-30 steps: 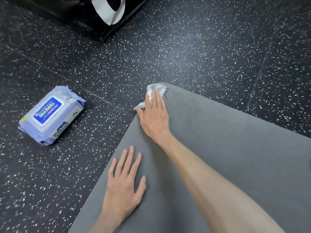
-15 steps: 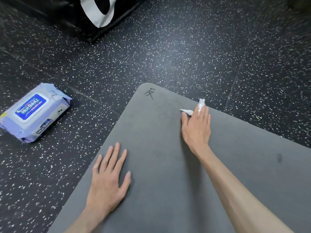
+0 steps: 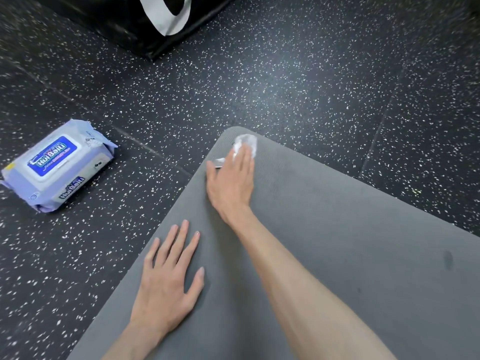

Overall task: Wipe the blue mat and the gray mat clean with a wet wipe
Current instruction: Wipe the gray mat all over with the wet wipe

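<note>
The gray mat lies on the speckled floor with its far corner pointing away from me. At that far corner my right hand presses a crumpled white wet wipe flat against the mat, fingers straight; part of the wipe sticks out beyond the fingertips. My left hand rests flat on the mat near its left edge, fingers spread and straight. No blue mat shows in this view.
A pale purple pack of wet wipes with a blue label lies on the black speckled floor to the left of the mat. A black object with a white marking stands at the top left.
My right hand slid the wipe from the mat's far edge leftward back to the far corner. My left hand stayed flat on the mat.
</note>
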